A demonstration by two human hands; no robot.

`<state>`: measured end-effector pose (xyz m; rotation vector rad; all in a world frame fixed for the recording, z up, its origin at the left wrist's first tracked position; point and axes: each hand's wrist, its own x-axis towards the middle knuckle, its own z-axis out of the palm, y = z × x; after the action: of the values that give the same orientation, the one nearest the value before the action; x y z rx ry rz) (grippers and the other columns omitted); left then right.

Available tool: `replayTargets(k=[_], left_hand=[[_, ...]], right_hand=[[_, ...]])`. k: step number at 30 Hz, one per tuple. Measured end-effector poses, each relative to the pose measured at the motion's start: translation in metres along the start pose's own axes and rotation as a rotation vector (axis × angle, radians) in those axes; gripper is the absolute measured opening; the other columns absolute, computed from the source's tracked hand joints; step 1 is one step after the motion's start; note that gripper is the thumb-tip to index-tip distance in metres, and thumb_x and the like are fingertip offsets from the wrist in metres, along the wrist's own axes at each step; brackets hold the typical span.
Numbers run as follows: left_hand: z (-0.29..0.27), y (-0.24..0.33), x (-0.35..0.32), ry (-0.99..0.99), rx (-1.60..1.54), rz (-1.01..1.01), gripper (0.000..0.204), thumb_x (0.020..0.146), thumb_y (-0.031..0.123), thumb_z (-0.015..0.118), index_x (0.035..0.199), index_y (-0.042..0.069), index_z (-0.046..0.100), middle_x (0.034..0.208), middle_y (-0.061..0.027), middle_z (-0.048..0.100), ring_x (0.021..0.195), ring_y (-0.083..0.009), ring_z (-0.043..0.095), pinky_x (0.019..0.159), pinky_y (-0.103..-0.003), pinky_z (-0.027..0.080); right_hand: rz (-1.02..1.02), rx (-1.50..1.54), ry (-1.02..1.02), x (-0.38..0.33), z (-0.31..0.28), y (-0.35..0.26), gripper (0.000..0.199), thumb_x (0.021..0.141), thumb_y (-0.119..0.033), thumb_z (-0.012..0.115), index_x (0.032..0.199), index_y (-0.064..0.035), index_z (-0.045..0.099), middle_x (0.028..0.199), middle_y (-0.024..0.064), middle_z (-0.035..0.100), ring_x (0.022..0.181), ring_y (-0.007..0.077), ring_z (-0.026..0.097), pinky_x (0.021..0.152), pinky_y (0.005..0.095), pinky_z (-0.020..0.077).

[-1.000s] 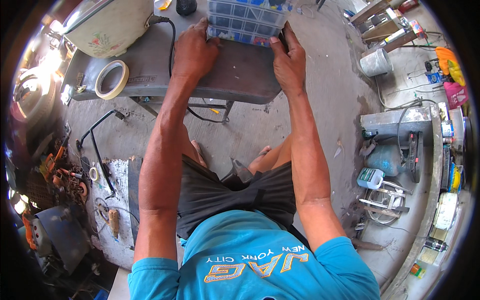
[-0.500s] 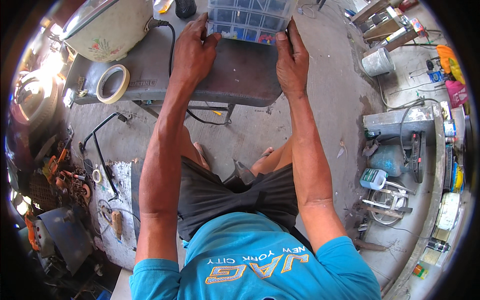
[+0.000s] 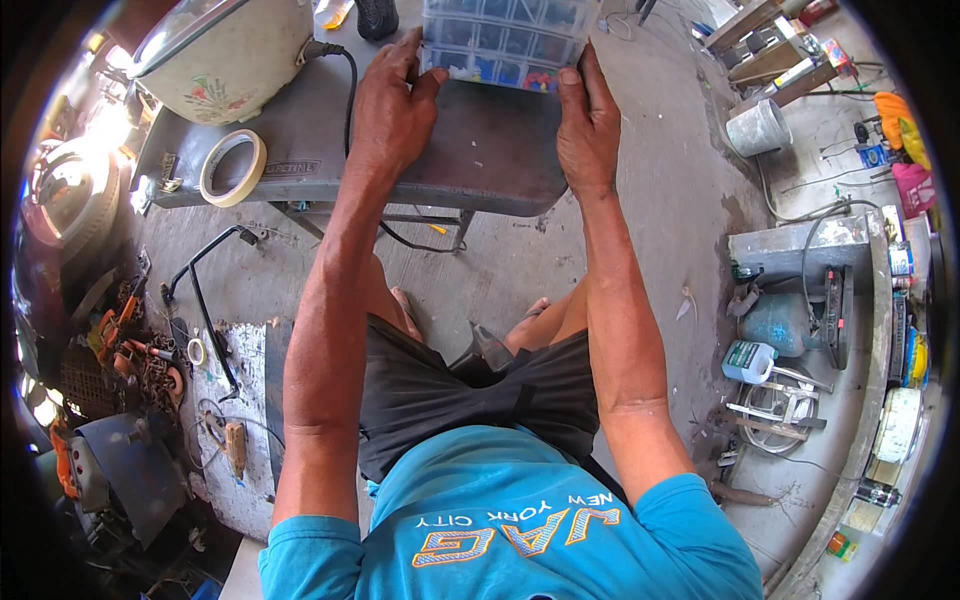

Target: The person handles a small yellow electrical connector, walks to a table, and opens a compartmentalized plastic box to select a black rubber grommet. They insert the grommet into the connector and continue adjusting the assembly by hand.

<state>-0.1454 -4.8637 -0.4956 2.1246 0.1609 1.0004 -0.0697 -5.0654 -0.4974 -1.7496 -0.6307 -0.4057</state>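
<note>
Clear compartment organizer box (image 3: 505, 40) cut off at top edge, left hand (image 3: 392, 120) and right hand (image 3: 588, 130) gripping its sides on grey tabletop (image 3: 480, 150), contents indistinct

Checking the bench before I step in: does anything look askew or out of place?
Mostly no. The clear plastic compartment box sits squarely between left hand and right hand. Only the black power cord from the cream rice cooker trails over the grey table edge.

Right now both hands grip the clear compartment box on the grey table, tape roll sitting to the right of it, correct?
Not quite. In the head view the tape roll lies to the left of the clear compartment box. The left hand and right hand do grip it on the grey table.
</note>
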Motion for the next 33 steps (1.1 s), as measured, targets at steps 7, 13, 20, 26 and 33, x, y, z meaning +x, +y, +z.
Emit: replayTargets(k=[7,13,20,26,33], left_hand=[[-0.005,0.007,-0.001,-0.048,-0.002,-0.062,0.054,0.092,0.019,0.075,0.141,0.003,0.061,0.094,-0.0077,0.060,0.084,-0.0173,0.056,0.080,-0.030,0.049],[-0.005,0.010,-0.002,-0.028,-0.047,-0.037,0.046,0.089,0.010,0.070,0.135,0.003,0.064,0.095,-0.0145,0.065,0.087,-0.0306,0.062,0.080,-0.041,0.049],[-0.004,0.008,-0.004,0.023,0.000,0.024,0.049,0.088,0.013,0.076,0.135,0.005,0.067,0.084,-0.0069,0.053,0.076,-0.0190,0.053,0.073,-0.033,0.048],[-0.004,0.008,-0.009,0.087,0.064,0.081,0.047,0.085,0.014,0.079,0.129,0.004,0.070,0.083,-0.0095,0.057,0.075,-0.0216,0.056,0.070,-0.035,0.048],[0.000,0.007,-0.012,0.125,0.090,0.122,0.042,0.085,0.018,0.079,0.123,0.001,0.071,0.083,-0.0124,0.060,0.079,-0.0274,0.058,0.073,-0.041,0.048]], right_hand=[[0.073,0.029,-0.008,0.000,-0.001,-0.005,0.057,0.110,-0.035,0.051,0.159,-0.0088,0.039,0.157,0.0141,0.050,0.145,0.0255,0.047,0.118,0.0337,0.0371],[0.078,0.106,-0.025,0.003,-0.001,-0.004,0.056,0.111,-0.032,0.049,0.159,-0.0064,0.038,0.157,0.0132,0.049,0.145,0.0247,0.046,0.119,0.0333,0.0353],[0.117,0.093,-0.038,0.004,-0.001,-0.002,0.057,0.111,-0.035,0.049,0.159,-0.0056,0.039,0.157,0.0158,0.050,0.144,0.0251,0.048,0.119,0.0343,0.0361],[0.123,0.024,-0.033,0.004,0.000,0.008,0.057,0.111,-0.035,0.048,0.158,-0.0025,0.039,0.158,0.0183,0.046,0.146,0.0277,0.045,0.120,0.0343,0.0356],[0.179,0.009,-0.042,0.006,0.000,0.011,0.056,0.111,-0.030,0.048,0.157,0.0008,0.038,0.158,0.0199,0.046,0.147,0.0287,0.044,0.120,0.0332,0.0342]])
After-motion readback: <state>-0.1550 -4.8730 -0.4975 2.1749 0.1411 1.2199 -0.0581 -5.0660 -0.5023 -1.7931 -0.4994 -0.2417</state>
